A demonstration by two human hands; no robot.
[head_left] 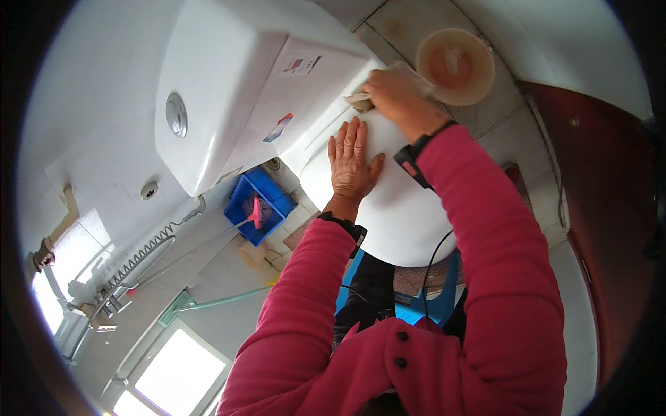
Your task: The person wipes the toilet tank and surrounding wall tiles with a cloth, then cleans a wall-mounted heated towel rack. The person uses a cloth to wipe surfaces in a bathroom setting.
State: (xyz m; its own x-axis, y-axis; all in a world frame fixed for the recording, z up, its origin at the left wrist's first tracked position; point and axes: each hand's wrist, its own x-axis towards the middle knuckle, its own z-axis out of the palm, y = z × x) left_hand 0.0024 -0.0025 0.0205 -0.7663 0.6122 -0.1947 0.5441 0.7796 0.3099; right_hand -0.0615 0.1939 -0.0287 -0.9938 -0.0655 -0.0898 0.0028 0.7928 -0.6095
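Note:
A white toilet with its lid (402,215) down lies in front of me. My left hand (352,161) rests flat on the lid, fingers stretched out, holding nothing. At the back of the lid, by the foot of the white cistern (236,104), my right hand (397,97) is closed round a greyish cloth (359,102). The cloth touches the white surface near the hinge end, and most of it is hidden by my fingers. A round flush button (176,114) sits on top of the cistern.
A pale bucket (481,82) with reddish contents stands on the tiles at the far right. To the left are a blue bin (280,196) with a pink-headed brush (257,213), and a coiled hose (142,253) on the wall. A dark red door (590,208) is at right.

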